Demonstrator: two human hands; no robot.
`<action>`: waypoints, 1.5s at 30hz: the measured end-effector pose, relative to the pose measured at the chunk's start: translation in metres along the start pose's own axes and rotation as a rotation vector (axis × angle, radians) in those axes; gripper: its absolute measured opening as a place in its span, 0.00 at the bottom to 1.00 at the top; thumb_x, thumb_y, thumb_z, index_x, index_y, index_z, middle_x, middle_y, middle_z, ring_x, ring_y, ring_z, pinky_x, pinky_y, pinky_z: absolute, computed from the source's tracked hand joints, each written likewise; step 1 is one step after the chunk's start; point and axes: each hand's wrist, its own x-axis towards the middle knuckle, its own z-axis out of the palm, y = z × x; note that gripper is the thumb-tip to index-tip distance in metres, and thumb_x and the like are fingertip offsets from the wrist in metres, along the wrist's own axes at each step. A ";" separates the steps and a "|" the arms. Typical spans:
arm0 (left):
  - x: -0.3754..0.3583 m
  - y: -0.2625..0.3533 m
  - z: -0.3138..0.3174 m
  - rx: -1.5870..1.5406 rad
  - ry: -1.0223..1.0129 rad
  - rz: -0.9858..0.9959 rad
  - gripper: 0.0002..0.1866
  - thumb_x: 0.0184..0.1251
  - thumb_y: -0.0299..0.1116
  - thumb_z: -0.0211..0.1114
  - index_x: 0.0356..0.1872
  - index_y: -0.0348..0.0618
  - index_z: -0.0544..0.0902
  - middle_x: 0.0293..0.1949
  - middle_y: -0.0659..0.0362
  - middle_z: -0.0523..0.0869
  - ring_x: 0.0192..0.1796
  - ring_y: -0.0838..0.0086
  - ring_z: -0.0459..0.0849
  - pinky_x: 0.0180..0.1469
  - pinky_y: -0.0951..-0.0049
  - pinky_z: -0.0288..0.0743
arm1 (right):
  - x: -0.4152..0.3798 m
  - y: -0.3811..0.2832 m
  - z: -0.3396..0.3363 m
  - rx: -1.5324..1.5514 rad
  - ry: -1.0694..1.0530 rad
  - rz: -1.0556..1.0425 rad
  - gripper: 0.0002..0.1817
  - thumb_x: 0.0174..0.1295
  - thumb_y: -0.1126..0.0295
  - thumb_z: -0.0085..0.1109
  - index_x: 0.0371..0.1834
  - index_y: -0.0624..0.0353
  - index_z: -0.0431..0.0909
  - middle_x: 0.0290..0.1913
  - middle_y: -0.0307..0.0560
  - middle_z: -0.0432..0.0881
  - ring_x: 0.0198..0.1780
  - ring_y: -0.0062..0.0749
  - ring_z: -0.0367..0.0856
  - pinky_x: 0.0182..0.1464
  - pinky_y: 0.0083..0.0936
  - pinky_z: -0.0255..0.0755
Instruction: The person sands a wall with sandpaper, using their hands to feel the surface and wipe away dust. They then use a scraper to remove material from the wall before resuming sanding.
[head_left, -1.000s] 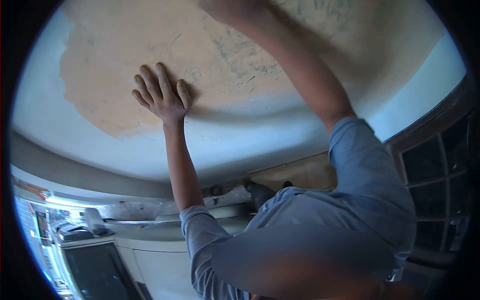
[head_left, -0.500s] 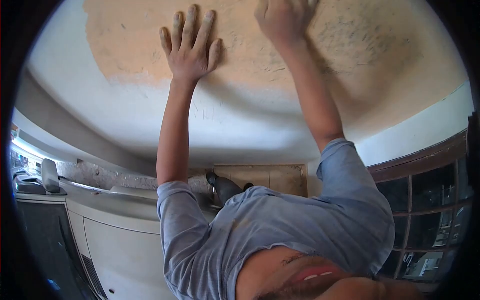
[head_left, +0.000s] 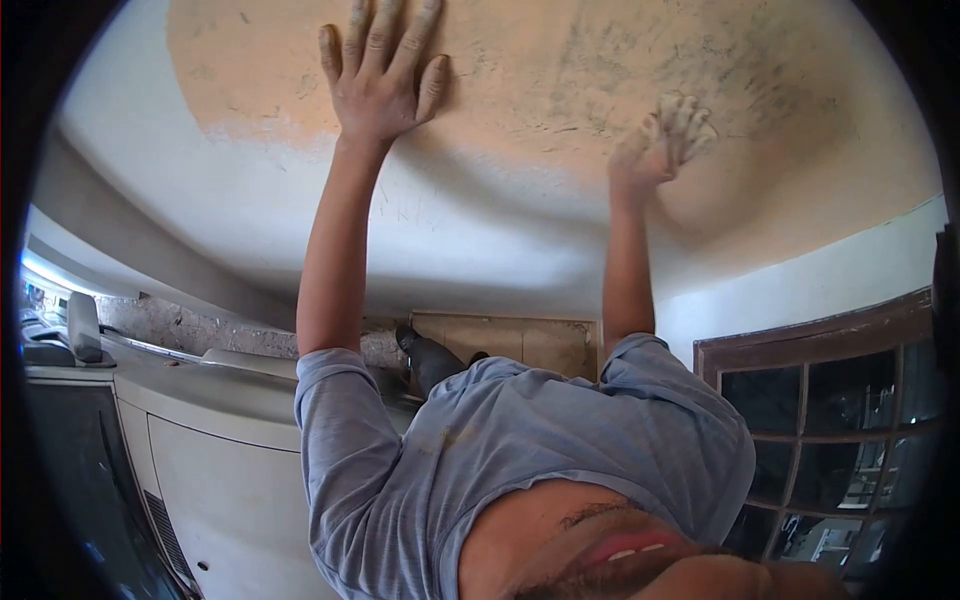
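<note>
Since the earlier frame, the right hand (head_left: 652, 152) has come down and to the right across the patch (head_left: 510, 70), closer to the person; left hand (head_left: 378, 85) keeps its spread pose, sitting a bit higher in view. Peach-tan patch is on the pale wall (head_left: 480, 245), dark scuffs and scratches mostly in its right part, beneath and between both hands. Left hand palm down flat near its left side, fingers spread, thumb apart, dusty fingertips, nothing seen in it. Right hand is at the patch's lower right, near the dark scuffs, blurred, fingers partly bent and whitish; can't tell if it pinches anything or just has coated fingers. Patch edge is ragged at left, fading into whitish wall below. Both forearms reach up from a blue-grey shirt (head_left: 560, 425), small brownish stain on its front. Past the shirt, a dark-clad leg (head_left: 432, 362) next to a tan panel (head_left: 500, 338) low at the wall's base. Far left, a pale vehicle-like body (head_left: 235, 490) with dark glass (head_left: 75, 470). Right side, brown-framed window (head_left: 800, 345) with dark panes.
</note>
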 end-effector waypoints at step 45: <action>-0.003 0.006 0.012 0.042 0.021 0.132 0.35 0.75 0.52 0.35 0.74 0.35 0.60 0.76 0.41 0.53 0.78 0.47 0.50 0.76 0.49 0.39 | -0.011 0.175 -0.055 -0.108 0.300 0.634 0.15 0.61 0.72 0.52 0.51 0.56 0.79 0.51 0.48 0.80 0.57 0.47 0.75 0.59 0.46 0.64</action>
